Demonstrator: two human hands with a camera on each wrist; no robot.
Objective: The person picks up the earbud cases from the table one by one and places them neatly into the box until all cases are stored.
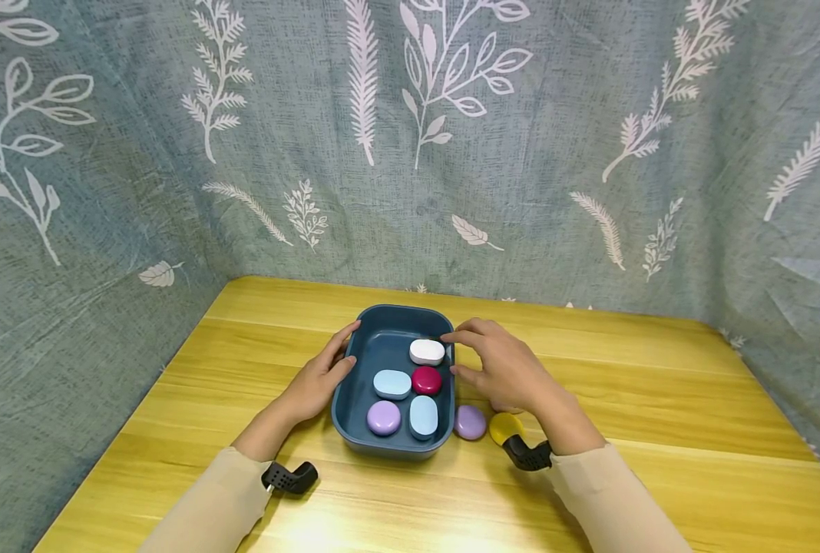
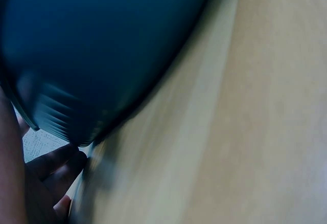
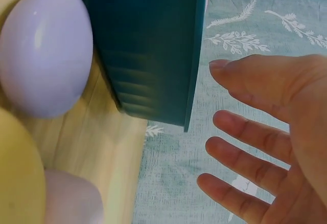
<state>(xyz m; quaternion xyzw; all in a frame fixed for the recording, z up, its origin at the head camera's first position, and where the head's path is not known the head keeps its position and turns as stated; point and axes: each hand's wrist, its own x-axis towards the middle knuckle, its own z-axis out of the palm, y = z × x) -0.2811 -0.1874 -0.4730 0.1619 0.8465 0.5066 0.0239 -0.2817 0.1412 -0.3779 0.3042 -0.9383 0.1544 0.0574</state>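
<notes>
Left hand (image 1: 316, 388) rests against the box (image 1: 389, 338), right hand (image 1: 507, 361) spread beside it, holding nothing.
With the left hand unclamped, a knock from the right might slide the box and jostle the white piece (image 1: 427, 352) and red piece (image 1: 427, 380) inside; the black wrist mount (image 1: 529, 455), close by the yellow piece (image 1: 504, 427), could drag it across the table (image 1: 659, 399).

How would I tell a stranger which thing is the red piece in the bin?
On the wooden table stands a dark blue bin. Inside, along its right side, the red piece lies between a white piece and a light blue piece. It's rounder than both, and the only red one.
</notes>
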